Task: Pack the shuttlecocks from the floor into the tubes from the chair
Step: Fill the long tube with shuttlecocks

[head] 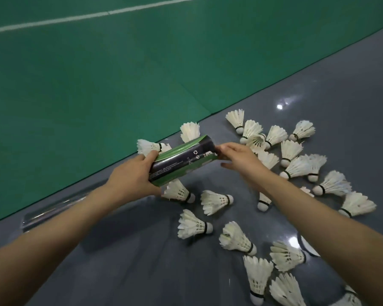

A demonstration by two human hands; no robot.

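View from above of two bare forearms reaching out over a glossy grey floor (142,250). The left hand (131,175) grips the near end of a black-and-green cardboard shuttlecock tube (184,160), fingers wrapped round it. The tube is held off the floor, slanting up and away to the right. The right hand (241,157) is at the tube's far end, thumb and fingertips against the rim. It is blurred, and whether it pinches the rim or holds anything cannot be told. The tube's mouth faces away, so its inside is hidden.

Many white feather shuttlecocks (217,200) lie scattered on the floor beneath and to the right of the hands. Some are partly covered by the arms and tube, and some are cut off at the bottom edge.

Under the left forearm lies a clear tube-like object (51,212), hard to make out. A white round piece (308,248) shows partly behind a shuttlecock at right. Beyond is a green court mat (97,74) with a white line (75,18).
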